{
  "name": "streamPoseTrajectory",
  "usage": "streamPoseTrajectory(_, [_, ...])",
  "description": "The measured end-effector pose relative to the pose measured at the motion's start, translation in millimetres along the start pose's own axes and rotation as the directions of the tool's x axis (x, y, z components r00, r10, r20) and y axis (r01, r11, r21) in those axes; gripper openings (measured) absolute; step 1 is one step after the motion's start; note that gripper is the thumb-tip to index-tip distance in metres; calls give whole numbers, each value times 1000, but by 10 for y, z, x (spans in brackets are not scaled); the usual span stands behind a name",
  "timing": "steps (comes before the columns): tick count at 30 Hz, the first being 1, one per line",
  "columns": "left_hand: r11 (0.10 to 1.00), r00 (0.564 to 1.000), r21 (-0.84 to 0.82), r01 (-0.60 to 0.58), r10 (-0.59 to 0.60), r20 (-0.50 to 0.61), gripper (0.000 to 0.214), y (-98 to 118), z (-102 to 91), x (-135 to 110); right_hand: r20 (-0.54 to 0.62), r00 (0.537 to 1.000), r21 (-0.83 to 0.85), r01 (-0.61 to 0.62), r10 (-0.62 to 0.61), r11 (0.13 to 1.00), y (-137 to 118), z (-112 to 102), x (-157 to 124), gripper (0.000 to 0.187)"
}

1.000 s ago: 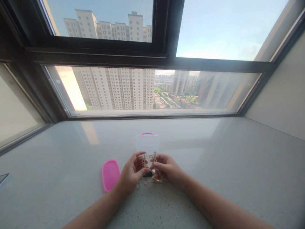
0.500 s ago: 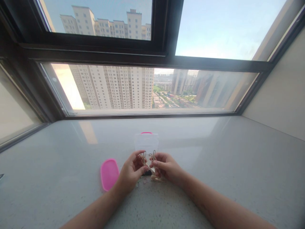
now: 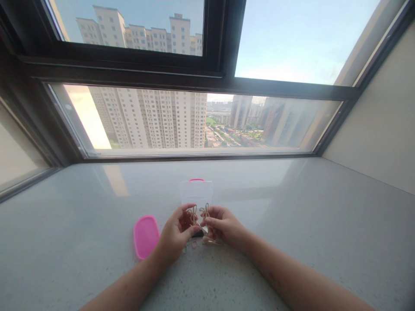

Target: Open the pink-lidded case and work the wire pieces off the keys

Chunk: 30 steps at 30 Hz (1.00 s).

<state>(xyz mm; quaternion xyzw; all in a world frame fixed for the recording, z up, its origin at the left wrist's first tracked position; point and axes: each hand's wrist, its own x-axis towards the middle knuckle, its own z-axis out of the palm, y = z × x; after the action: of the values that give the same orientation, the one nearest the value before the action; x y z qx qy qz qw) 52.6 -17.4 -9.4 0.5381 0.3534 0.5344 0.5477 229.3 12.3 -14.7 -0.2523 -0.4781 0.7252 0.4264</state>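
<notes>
My left hand [image 3: 177, 229] pinches a gold-coloured wire clip [image 3: 193, 214] with a looped outline between thumb and fingers. Facing it, my right hand [image 3: 223, 224] grips a second gold-coloured wire clip [image 3: 205, 211] of similar looped shape. The two clips are held upright side by side, very close together; whether they touch I cannot tell. Just below the fingers lies a small black item [image 3: 198, 233], partly hidden. Another gold-coloured clip [image 3: 212, 241] rests on the counter under my right hand. Small clear bits [image 3: 193, 244] lie near my left wrist.
Behind my hands stands a clear plastic box [image 3: 196, 190] with a pink edge at its far side. A pink lid [image 3: 145, 237] lies left of my left forearm. The speckled pale counter [image 3: 292, 224] runs back to a dark-framed window [image 3: 194, 159].
The whole view has shifted slightly, so the counter things appear a little further left. Both hands keep their grip on the clips, with barely any movement.
</notes>
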Motion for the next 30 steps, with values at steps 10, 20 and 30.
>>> streamPoseTrajectory(10, [999, 1000, 37, -13, 12, 20, 49, -40, -16, 22, 7, 1000, -1, -10, 10, 1000, 7, -8, 9, 29])
streamPoseTrajectory(20, [1000, 1000, 16, -18, 18, 5, 50, 0, 3, 0, 20, 1000, -12, -19, 19, 1000, 5, -15, 6, 28])
streamPoseTrajectory(30, [1000, 1000, -8, -3, 3, 11, 51, -33, 3, -9, 35, 999, -16, -2, 3, 1000, 12, -27, -1, 28])
